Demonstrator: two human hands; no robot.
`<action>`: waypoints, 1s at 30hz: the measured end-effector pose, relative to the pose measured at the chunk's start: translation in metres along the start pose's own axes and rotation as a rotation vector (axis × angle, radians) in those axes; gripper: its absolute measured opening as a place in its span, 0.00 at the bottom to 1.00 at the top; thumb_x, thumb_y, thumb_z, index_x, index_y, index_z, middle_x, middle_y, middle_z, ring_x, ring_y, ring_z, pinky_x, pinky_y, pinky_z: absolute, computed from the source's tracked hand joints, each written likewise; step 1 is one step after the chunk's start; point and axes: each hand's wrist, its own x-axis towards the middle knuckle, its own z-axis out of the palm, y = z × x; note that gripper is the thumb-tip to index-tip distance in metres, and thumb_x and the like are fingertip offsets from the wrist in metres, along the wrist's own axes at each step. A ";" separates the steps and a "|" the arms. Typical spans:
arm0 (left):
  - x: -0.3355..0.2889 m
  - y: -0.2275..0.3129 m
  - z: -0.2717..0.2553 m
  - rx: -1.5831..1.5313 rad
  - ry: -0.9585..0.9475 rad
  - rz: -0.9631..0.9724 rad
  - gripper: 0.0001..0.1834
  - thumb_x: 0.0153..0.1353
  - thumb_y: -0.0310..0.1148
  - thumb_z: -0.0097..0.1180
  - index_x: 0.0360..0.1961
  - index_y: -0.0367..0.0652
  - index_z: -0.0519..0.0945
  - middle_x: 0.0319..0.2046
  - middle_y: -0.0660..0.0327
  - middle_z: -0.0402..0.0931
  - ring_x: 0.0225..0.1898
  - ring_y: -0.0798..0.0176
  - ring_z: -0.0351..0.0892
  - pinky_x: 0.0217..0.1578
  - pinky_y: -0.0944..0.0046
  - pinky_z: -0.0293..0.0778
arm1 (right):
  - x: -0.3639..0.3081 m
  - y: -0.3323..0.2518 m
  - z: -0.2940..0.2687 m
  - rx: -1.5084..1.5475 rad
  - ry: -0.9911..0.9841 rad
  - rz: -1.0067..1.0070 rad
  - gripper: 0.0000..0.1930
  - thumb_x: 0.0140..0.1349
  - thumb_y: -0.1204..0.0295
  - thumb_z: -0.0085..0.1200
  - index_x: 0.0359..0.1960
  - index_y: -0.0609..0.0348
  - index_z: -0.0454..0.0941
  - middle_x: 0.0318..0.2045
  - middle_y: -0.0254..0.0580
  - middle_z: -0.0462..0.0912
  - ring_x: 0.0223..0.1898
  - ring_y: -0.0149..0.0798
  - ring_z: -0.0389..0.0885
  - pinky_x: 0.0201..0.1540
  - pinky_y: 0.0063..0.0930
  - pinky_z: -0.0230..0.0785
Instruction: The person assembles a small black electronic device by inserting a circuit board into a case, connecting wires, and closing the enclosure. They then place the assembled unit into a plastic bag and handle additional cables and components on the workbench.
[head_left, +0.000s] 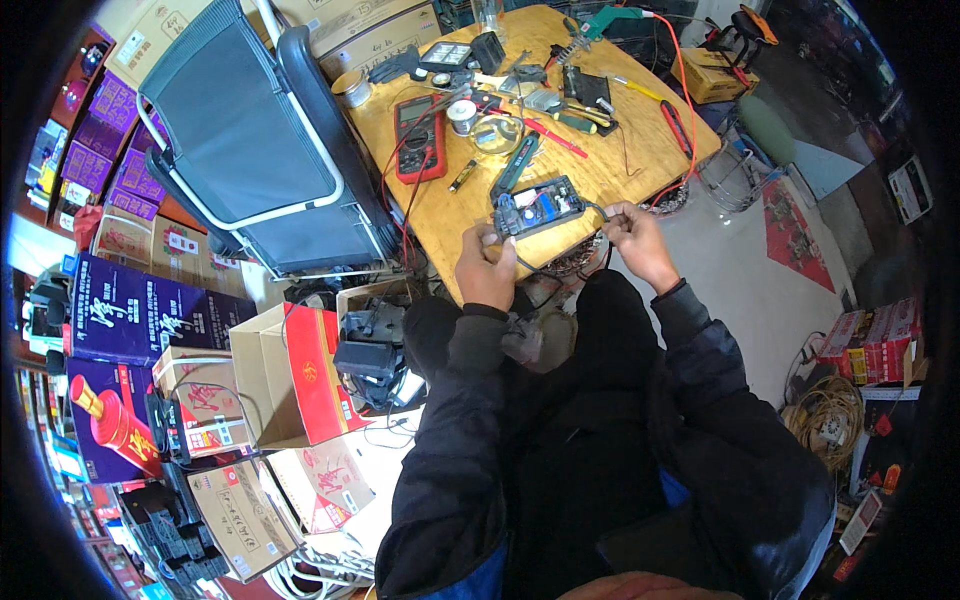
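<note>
An opened black charger case (541, 207) lies near the table's front edge, its circuit board and a blue part showing inside. My left hand (487, 268) is curled, thumb and fingertips at the case's near left end. At the case's right end, my right hand (640, 245) pinches a black cable (597, 209) between thumb and fingers. Another dark cable runs below the case between my hands. Just behind the case lies a long dark piece (516, 166), perhaps its cover. A red multimeter (419, 138) rests to the left on the table, with its leads hanging over the edge.
The wooden table (440, 235) carries a solder spool (462, 116), a yellowish round dish (496, 134), a red pen-like tool (553, 136) and pliers (676, 128). A green-handled tool (610, 18) lies at the back. A folded chair (250, 130) and cartons (265, 375) crowd the left.
</note>
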 end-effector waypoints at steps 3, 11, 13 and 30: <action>0.008 -0.010 0.008 -0.101 -0.032 -0.093 0.17 0.61 0.25 0.64 0.51 0.37 0.77 0.42 0.51 0.84 0.37 0.59 0.86 0.42 0.61 0.80 | 0.017 -0.004 -0.001 -0.190 0.011 -0.040 0.11 0.62 0.76 0.56 0.43 0.70 0.82 0.26 0.45 0.83 0.30 0.32 0.80 0.38 0.30 0.74; 0.078 -0.019 0.028 -0.230 -0.083 -0.144 0.15 0.65 0.21 0.59 0.53 0.28 0.76 0.45 0.49 0.84 0.45 0.61 0.86 0.47 0.65 0.80 | 0.070 -0.021 -0.001 -0.397 0.044 -0.106 0.14 0.59 0.71 0.57 0.42 0.68 0.84 0.32 0.60 0.86 0.36 0.53 0.87 0.43 0.39 0.76; 0.077 -0.014 0.025 -0.419 -0.085 -0.166 0.15 0.66 0.21 0.59 0.52 0.27 0.76 0.45 0.48 0.84 0.45 0.61 0.86 0.46 0.65 0.80 | 0.070 -0.025 -0.003 -0.328 0.039 -0.050 0.13 0.60 0.72 0.58 0.43 0.68 0.84 0.31 0.54 0.86 0.34 0.47 0.86 0.41 0.37 0.75; -0.046 0.010 -0.046 -0.654 0.006 -0.306 0.14 0.72 0.20 0.54 0.56 0.26 0.73 0.50 0.48 0.83 0.49 0.60 0.84 0.53 0.63 0.79 | -0.064 -0.022 0.020 0.254 -0.161 0.028 0.11 0.65 0.83 0.56 0.48 0.64 0.77 0.29 0.22 0.68 0.30 0.18 0.67 0.34 0.16 0.62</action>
